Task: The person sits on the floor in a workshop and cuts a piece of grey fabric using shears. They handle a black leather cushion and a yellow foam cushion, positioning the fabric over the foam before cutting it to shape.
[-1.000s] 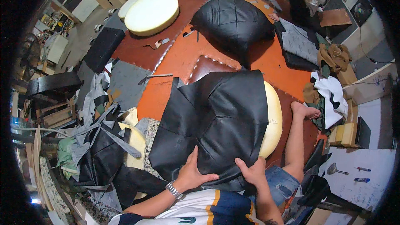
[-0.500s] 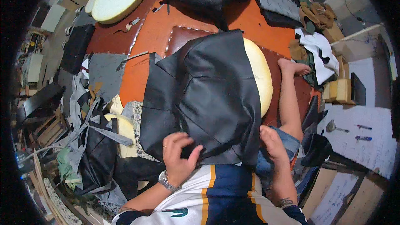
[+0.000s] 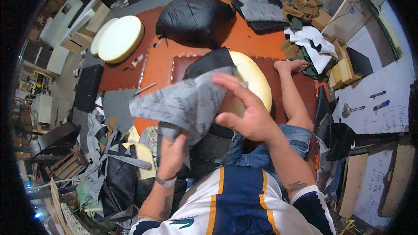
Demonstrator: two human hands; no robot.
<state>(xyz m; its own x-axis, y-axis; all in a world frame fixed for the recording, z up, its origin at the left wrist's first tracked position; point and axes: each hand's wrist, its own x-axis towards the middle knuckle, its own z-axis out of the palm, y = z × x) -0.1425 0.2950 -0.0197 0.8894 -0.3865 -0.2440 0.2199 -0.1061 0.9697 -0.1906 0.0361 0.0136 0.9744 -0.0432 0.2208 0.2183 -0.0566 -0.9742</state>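
Observation:
A sheet of black leatherette point(image 3: 183, 100) is lifted off my lap, its grey, dark-streaked fabric backing turned up. My left hand point(image 3: 173, 154) is closed on its near edge, thumb on top. To the right of the sheet, my right hand point(image 3: 248, 113) is raised with fingers stretched and thumb apart, nothing visible between them. A ring shows on that hand. Beyond it lies a round cream foam cushion point(image 3: 254, 78), partly hidden by the hand and sheet. Black leatherette point(image 3: 209, 63) covers the foam's far left side; whether it joins the raised sheet I cannot tell.
A stuffed black cushion point(image 3: 191, 19) lies ahead on the orange and brown mat. Round cream foam discs point(image 3: 122, 39) rest at the far left. Scraps point(image 3: 104, 165) pile up at my left. A ladle point(image 3: 350, 110) and pens point(image 3: 381, 104) lie on a white board at right.
The black sheet, spread over the foam before, is now pulled up with its grey side showing. My left hand has closed on it; my right hand has moved up and left and opened.

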